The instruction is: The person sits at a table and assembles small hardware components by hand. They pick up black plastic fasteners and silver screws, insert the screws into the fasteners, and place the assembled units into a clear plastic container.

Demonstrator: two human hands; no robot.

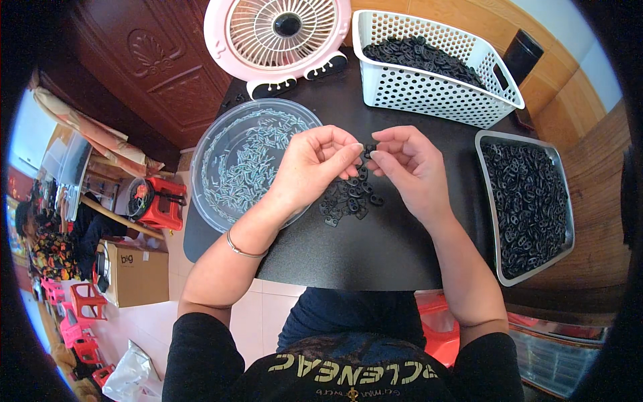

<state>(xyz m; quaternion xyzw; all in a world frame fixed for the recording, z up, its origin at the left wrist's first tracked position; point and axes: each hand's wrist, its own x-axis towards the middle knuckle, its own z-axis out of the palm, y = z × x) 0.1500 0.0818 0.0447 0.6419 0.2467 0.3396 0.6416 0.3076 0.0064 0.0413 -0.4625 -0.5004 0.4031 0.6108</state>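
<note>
Above the middle of the black table (321,251), my left hand (321,161) and my right hand (408,167) meet with fingertips pinched. Between them is a small black plastic piece (368,151), mostly covered by the fingers, so its shape is hard to make out. Just below lies a loose pile of black plastic pieces with holes (348,197). Beside my left hand stands a round clear tub (201,171), holding many thin, short, bluish-silver pieces (248,157) that look like small springs.
A metal tray (494,234) of black two-holed pieces sits at the right. A white perforated basket (429,104) with black pieces stands at the back, near a pink fan (214,33) and a black cylinder (522,57). Leftward on the floor are a cardboard box (140,278) and red stools (164,201).
</note>
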